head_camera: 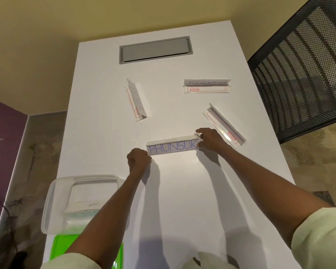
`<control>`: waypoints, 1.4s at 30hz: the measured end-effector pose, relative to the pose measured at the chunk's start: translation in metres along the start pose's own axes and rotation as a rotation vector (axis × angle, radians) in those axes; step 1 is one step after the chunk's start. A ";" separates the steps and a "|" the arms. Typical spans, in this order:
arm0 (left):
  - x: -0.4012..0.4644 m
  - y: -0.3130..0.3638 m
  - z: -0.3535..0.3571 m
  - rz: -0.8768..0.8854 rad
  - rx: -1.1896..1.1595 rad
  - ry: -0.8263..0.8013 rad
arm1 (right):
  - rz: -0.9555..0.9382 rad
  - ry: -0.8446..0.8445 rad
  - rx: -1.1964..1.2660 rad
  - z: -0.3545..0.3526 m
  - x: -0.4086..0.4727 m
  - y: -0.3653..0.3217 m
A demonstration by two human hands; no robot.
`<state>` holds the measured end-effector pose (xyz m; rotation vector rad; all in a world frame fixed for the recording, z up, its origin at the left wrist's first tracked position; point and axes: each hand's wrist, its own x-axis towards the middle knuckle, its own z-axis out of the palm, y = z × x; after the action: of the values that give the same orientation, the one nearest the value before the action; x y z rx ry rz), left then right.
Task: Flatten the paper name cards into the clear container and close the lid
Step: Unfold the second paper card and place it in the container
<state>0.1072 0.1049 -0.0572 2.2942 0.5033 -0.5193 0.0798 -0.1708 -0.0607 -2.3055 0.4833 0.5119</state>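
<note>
A folded paper name card reading PHUNSUK (173,146) stands on the white table (182,191). My left hand (139,159) grips its left end with curled fingers. My right hand (209,139) pinches its right end. Three more folded name cards lie further back: one at the left (135,100), one at the back right (207,86), one at the right (224,125) just beyond my right hand. The clear container (52,200) sits open at the table's near left corner, with flattened cards (81,207) inside. A green lid (60,247) lies in front of it, partly under my left arm.
A grey cable hatch (155,49) is set into the far end of the table. A black mesh chair (303,70) stands off the right side. The table's left edge runs close to the container, with a wall and floor beyond.
</note>
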 end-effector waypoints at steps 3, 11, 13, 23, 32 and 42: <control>0.000 0.001 -0.008 0.129 0.050 0.081 | -0.027 0.079 -0.033 -0.001 0.001 0.005; 0.024 0.001 -0.021 0.733 0.449 0.013 | -0.366 0.150 -0.351 0.005 0.002 0.005; 0.036 -0.002 -0.021 0.733 0.527 -0.086 | -0.392 0.147 -0.377 0.004 0.003 0.004; 0.033 0.009 -0.020 0.832 0.639 -0.147 | -0.326 0.075 -0.444 0.001 -0.001 -0.006; 0.036 0.017 -0.013 0.684 0.630 -0.144 | -0.373 0.094 -0.459 0.005 0.005 0.002; 0.030 0.024 -0.013 0.745 0.731 -0.087 | -0.394 0.128 -0.611 0.010 0.006 0.001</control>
<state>0.1471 0.1045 -0.0501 2.8614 -0.6955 -0.4534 0.0830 -0.1656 -0.0706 -2.9329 -0.1015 0.3446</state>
